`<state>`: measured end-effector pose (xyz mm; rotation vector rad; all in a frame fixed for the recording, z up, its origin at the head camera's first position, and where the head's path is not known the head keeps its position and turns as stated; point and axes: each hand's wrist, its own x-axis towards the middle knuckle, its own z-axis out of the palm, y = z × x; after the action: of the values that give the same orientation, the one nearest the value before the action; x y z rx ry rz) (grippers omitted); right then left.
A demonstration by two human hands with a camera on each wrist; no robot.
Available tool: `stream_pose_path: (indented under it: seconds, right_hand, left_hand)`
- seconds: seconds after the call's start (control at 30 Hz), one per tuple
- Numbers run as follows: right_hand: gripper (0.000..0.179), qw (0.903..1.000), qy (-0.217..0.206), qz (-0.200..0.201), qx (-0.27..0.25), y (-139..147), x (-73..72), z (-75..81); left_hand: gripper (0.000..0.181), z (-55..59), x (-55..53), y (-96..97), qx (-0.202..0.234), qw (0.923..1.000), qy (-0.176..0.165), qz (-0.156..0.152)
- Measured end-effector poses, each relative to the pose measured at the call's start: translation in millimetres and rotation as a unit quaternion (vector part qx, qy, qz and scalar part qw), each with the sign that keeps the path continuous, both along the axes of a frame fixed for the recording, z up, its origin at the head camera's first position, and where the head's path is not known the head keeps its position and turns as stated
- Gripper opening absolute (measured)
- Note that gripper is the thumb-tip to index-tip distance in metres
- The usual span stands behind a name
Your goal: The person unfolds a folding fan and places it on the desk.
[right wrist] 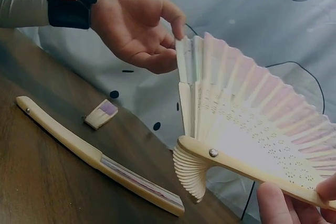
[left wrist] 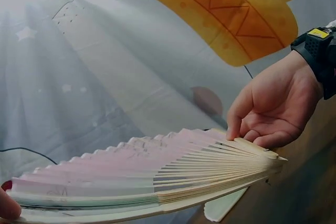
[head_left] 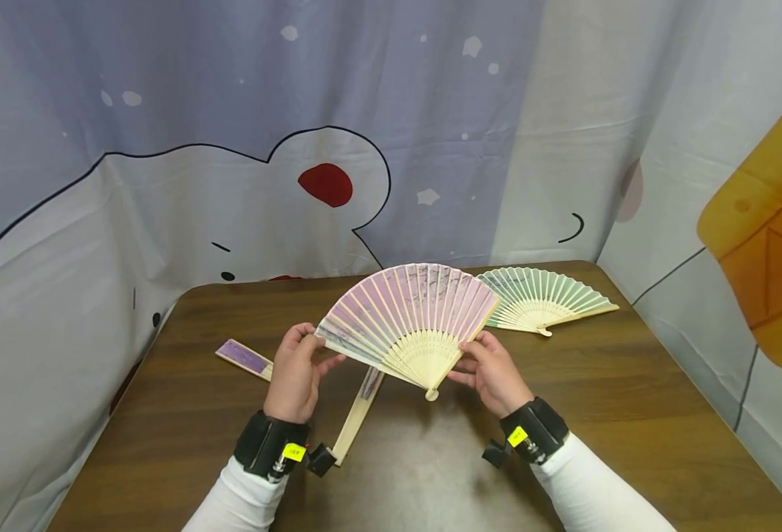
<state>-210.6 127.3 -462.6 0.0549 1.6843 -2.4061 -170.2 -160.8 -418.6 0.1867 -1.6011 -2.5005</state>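
Note:
A pink folding fan [head_left: 407, 310] with pale wooden ribs is spread wide above the table, its pivot toward me. My left hand [head_left: 296, 377] pinches the outer rib at the fan's left end. On the other side, my right hand [head_left: 494, 373] holds the right outer rib between thumb and fingers, partway up from the pivot. The right wrist view shows the metal rivet [right wrist: 213, 152] and the fanned rib ends below it. Beneath the held fan lies a folded fan [head_left: 358, 421], partly covered by it. A folded purple fan [head_left: 243, 358] is partly hidden behind my left hand.
An open green fan [head_left: 544, 295] lies at the back right of the brown wooden table [head_left: 630, 414], its left part behind the pink one. A printed curtain [head_left: 431, 133] hangs behind the table and along its sides. Both wrists wear black camera straps [head_left: 267, 443].

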Motion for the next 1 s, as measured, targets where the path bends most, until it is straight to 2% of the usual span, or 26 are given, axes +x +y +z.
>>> stream_pose_path:
  seconds: [1.0]
  right_hand:
    - [0.011, 0.9932, -0.021, -0.090, -0.070, 14.4, -10.6, 4.4]
  left_hand:
    - [0.009, -9.2, -1.0, 4.6, 0.024, 0.9987, 0.000, -0.045]
